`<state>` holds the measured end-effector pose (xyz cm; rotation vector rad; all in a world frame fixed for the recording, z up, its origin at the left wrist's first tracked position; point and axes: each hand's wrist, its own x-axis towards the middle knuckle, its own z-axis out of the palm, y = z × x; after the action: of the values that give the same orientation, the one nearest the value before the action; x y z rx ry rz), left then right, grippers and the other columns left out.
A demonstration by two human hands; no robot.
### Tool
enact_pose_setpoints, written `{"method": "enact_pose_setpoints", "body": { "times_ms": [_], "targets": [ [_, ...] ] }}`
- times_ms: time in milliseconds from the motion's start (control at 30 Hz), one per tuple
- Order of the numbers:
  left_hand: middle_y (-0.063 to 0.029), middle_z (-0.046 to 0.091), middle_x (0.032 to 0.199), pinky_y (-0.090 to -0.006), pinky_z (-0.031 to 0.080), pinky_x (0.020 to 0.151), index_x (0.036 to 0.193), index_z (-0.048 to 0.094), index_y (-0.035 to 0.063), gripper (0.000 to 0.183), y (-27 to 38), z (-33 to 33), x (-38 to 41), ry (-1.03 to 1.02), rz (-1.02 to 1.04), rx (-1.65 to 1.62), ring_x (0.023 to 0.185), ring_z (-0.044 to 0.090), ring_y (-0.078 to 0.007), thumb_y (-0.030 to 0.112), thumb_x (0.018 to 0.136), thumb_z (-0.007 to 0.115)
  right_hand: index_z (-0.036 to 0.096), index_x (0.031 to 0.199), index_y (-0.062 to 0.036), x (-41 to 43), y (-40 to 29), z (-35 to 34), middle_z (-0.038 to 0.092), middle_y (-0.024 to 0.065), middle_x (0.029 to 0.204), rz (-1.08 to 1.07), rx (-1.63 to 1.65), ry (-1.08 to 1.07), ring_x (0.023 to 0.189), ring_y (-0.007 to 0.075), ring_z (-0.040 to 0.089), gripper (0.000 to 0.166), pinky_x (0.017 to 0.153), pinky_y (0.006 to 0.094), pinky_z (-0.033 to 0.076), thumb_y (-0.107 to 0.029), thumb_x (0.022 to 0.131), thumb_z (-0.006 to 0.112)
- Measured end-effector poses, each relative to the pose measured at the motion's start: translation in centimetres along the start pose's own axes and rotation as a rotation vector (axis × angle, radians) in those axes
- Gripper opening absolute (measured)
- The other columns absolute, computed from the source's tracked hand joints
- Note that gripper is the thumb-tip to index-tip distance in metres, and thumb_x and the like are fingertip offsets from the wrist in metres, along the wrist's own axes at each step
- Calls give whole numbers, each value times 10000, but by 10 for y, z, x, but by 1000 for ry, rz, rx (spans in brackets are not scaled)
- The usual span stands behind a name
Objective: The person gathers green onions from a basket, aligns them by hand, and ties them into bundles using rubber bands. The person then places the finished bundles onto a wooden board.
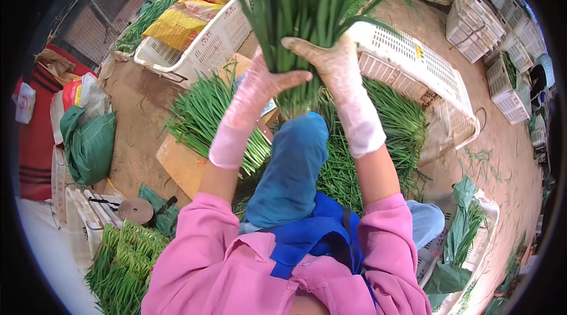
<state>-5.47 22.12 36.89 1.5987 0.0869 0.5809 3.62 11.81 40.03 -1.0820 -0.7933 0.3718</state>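
In front of my raised knee I hold an upright bunch of garlic chives (pixel 301 18), its long flat leaves fanning upward. My left hand (pixel 271 79) wraps its left side near the stem ends, thumb across the front. From the right my right hand (pixel 333 59) grips the stalks slightly higher, thumb also across the front. Thin translucent gloves cover both hands and wrists. The fingers behind the bunch are hidden. Below my left forearm a pile of chives (pixel 208 115) lies on a wooden board (pixel 177 162). More loose chives (pixel 390 115) spread beyond my right forearm.
A white plastic crate (pixel 212 45) with a yellow sack stands ahead on the left. Another white crate (pixel 412 62) lies tipped at the right. Tied chive bundles (pixel 128 257) sit at lower left, near a roll of tape (pixel 136 211). Stacked crates (pixel 474 22) stand farther right.
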Motion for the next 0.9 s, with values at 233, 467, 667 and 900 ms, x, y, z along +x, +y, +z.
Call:
{"method": "enact_pose_setpoints", "body": {
  "times_ms": [233,467,667,900],
  "targets": [
    [-81,581,1066,-294,460,861,1182,465,9,592,-92,-109,25,23,34,454,970,550,-148,97,678,762,365,1283,-46,39,150,40,587,87,1103,156,49,-97,976,145,554,819,857,296,458,-84,597,811],
    [-70,600,1011,-278,467,799,1105,512,11,494,-149,-126,27,142,-7,582,918,565,-149,92,679,749,402,1264,-26,68,170,80,600,151,1046,237,-111,-59,961,219,584,778,844,293,447,-87,574,758],
    [-60,617,964,-265,474,746,1040,553,12,411,-127,-91,53,391,99,292,873,579,-150,88,680,738,427,1239,-45,81,126,71,584,58,1085,292,83,-246,982,158,523,647,873,275,399,-135,685,749],
    [-70,632,692,-266,480,575,845,620,-3,175,-49,-38,79,366,3,-221,627,607,-158,39,684,674,96,1354,100,23,63,-26,191,317,1386,-89,-1135,-343,1269,349,320,1232,1039,358,292,-491,529,794]
  ]
}}
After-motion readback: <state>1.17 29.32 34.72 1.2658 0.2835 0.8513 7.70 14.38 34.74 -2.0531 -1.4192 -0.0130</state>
